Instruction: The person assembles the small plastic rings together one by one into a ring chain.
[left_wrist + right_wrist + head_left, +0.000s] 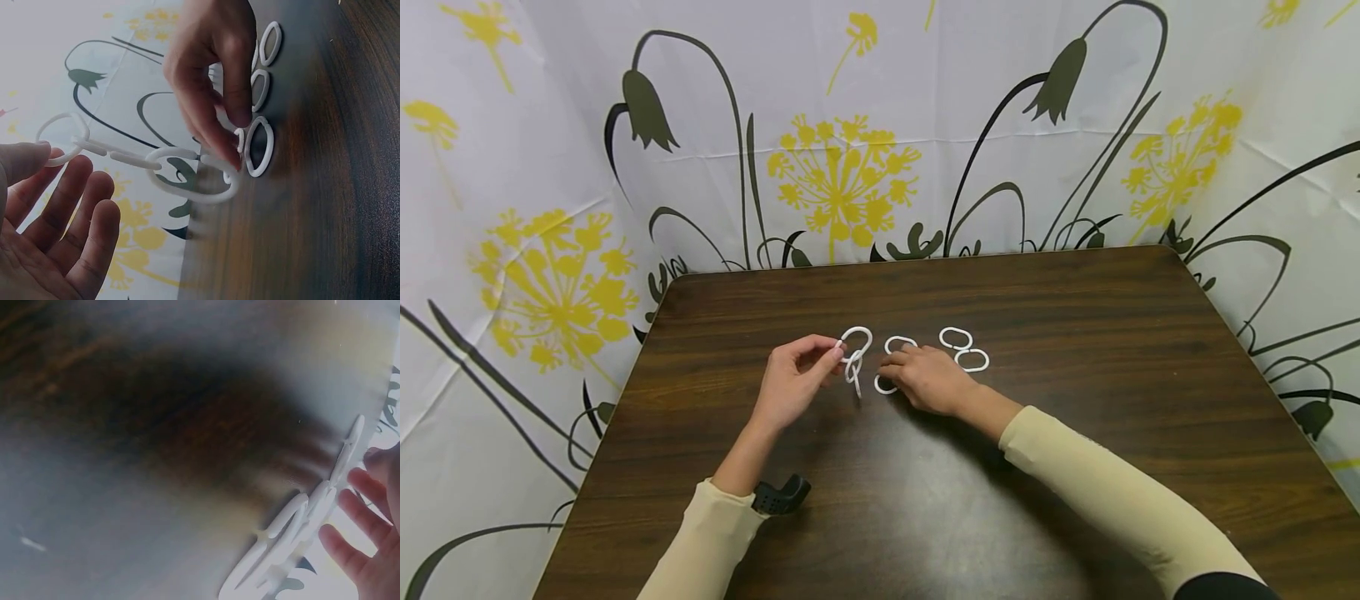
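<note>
Thumb and index finger of my left hand (793,375) pinch the top of a short hanging chain of white plastic links (856,333). In the left wrist view its lowest link (194,178) dangles, joined through a link seen edge-on. My right hand (928,379) reaches down over loose white links, one link (886,385) showing beside its fingertips and another link (900,343) beyond them. Between its thumb and finger a bit of white link (240,140) shows; I cannot tell if they grip it. The right wrist view shows its fingers (359,515) beside the links (281,540).
Two more white links (956,338) lie close together to the right of the right hand. The brown wood-grain table (1037,300) ends at a white curtain (910,83) printed with yellow and grey-green flowers. A black band (781,495) is worn at the left wrist.
</note>
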